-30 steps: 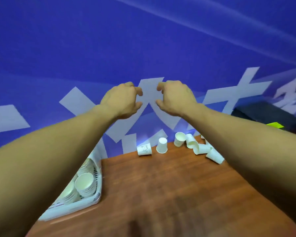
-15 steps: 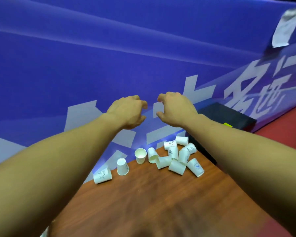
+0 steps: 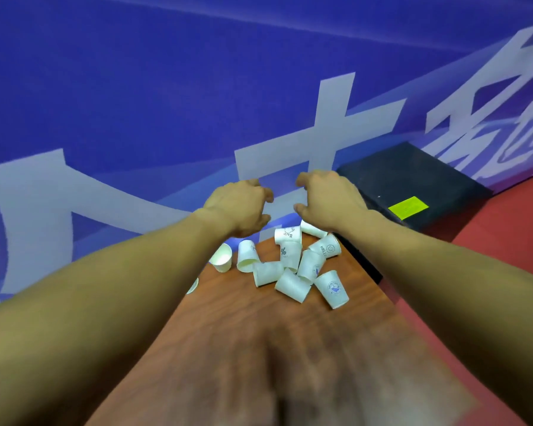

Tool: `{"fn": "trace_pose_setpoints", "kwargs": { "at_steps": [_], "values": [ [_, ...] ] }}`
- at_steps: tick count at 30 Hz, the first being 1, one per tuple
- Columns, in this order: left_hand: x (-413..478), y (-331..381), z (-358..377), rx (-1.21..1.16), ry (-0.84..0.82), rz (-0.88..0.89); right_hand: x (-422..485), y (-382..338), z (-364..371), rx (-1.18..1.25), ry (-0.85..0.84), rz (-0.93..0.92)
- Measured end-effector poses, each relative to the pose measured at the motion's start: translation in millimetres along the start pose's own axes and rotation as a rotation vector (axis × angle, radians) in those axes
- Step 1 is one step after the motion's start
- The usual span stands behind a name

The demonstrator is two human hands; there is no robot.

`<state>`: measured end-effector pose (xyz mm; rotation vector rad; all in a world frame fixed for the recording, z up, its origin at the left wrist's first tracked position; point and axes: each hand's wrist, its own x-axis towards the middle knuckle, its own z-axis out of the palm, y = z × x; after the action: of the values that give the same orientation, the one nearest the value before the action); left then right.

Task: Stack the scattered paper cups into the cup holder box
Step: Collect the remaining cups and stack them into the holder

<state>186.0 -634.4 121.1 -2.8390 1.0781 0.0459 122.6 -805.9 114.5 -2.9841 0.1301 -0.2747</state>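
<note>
Both of my arms reach straight out over the table, forearms bare and converging toward the middle of the view. My left hand (image 3: pixel 240 207) hangs in the air with the back up, the fingers loosely curved downward and the thumb tucked under them; it holds nothing. My right hand (image 3: pixel 327 198) mirrors it just beside, knuckles up, the fingers bent into a loose claw with a clear gap to the thumb, also empty. The two hands are near each other but apart, and neither touches a cup.

Below and just past them, the paper cups (image 3: pixel 293 285) lie in a cluster at the far end of the wooden table (image 3: pixel 259 348). Most are tipped on their sides and touch or overlap one another. One printed cup (image 3: pixel 285 235) stands mouth down at the back. To the left of the pile, an upright cup (image 3: pixel 222 258) stands mouth up, and another cup (image 3: pixel 193 285) peeks out from behind my left forearm.

To the right of the table sits a black case (image 3: pixel 413 179) with a yellow-green label (image 3: pixel 408 207), on a red floor (image 3: pixel 505 256). A blue banner (image 3: pixel 136 87) with large white characters fills the background.
</note>
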Motion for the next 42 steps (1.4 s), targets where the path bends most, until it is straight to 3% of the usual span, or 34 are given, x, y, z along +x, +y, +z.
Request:
{"fn": "trace_pose_setpoints", "kwargs": {
  "at_steps": [15, 22, 32, 42],
  "values": [
    [60.4, 54.2, 168.9, -0.318, -0.438, -0.129, 7.1, 77.5, 154.9, 0.112, -0.387, 0.206],
    [70.8, 65.1, 223.1, -0.381, -0.47, -0.275, 10.8, 90.4, 205.2, 0.117, -0.465, 0.265],
    [66.8, 67.1, 251.9, -0.374, -0.435, -0.309, 8.0, 81.2, 249.3, 0.101, -0.447, 0.253],
    [27.4, 30.6, 227.4, -0.489, -0.44, -0.316, -0.5, 51.9, 225.9, 0.383, -0.509, 0.306]
  ]
}}
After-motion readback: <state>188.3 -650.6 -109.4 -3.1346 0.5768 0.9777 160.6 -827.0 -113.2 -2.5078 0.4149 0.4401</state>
